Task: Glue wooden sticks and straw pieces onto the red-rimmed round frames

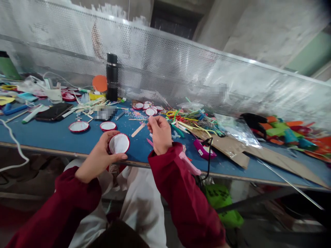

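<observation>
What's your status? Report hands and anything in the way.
Left hand holding round red-rimmed disc at table edge. Right hand pinched shut, contents too small to tell. Wooden stick lying between hands, more discs left.

A pixelated patch [104, 113] at eleven o'clock from the hands hid something on the worktop [51, 132]. Whatever the right hand [159, 133] pinched was too small to tell. The green bottle [7, 65] at ten o'clock was cut off by the frame's edge.
</observation>
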Tool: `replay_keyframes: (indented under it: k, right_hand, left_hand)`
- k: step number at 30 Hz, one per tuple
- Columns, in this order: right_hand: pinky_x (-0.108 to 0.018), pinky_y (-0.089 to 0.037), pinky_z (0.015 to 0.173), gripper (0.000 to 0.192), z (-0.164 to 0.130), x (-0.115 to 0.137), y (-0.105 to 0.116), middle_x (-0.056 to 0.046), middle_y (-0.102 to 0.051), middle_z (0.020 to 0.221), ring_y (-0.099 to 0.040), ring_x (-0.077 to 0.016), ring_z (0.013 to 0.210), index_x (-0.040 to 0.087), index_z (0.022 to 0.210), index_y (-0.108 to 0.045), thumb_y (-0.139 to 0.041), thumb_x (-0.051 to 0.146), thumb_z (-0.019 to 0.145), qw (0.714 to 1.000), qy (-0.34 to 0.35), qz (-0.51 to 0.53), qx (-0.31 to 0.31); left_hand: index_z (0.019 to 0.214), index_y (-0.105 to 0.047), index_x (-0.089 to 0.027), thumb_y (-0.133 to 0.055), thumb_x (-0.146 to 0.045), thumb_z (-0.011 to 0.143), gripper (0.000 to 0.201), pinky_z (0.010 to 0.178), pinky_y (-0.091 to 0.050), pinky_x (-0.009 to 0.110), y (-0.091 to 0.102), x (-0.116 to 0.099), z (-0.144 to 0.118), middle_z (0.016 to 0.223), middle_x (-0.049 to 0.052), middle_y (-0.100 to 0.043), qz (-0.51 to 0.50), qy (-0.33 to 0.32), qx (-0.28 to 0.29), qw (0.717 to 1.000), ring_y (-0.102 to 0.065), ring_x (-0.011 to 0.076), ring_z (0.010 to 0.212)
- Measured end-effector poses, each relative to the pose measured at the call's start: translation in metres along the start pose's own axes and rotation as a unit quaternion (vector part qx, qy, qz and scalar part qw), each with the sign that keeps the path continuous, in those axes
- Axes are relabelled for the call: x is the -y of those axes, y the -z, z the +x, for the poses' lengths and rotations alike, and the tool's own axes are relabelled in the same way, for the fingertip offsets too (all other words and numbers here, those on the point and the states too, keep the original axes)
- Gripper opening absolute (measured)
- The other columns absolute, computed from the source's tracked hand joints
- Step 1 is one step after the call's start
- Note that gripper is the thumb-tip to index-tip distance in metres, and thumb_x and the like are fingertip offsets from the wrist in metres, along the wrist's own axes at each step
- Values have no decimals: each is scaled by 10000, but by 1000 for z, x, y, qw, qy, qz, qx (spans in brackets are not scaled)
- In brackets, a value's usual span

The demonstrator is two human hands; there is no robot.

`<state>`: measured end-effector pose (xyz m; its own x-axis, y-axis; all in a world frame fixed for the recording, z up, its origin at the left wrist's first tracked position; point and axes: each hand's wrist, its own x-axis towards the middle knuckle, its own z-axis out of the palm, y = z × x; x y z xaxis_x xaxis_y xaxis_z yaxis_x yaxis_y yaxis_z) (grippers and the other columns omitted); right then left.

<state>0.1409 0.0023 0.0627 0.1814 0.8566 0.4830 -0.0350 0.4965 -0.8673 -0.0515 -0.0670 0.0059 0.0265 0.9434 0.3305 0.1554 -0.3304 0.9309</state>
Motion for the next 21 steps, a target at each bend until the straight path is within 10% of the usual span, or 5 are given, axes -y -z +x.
replay_keyframes:
  k: [5,21]
  right_hand:
    - [-241,-425,612,264,11,-4,6,39,-601,662,-515,-108,604,211,753,-587,-617,455,849,993,58,-93,33]
    - [-249,-431,630,213,-21,17,-5,31,-604,684,-546,-119,637,217,748,-596,-589,373,893,983,85,-99,132]
  left_hand:
    - [1309,-512,-254,-682,-479,821,564,611,-530,241,-12,-15,-14,1187,42,-579,-153,103,14,983,-559,133,782]
    - [856,-574,-212,-578,-394,887,184,621,-409,243,-24,-16,-16,775,-14,-552,50,4,-109,993,-495,144,697]
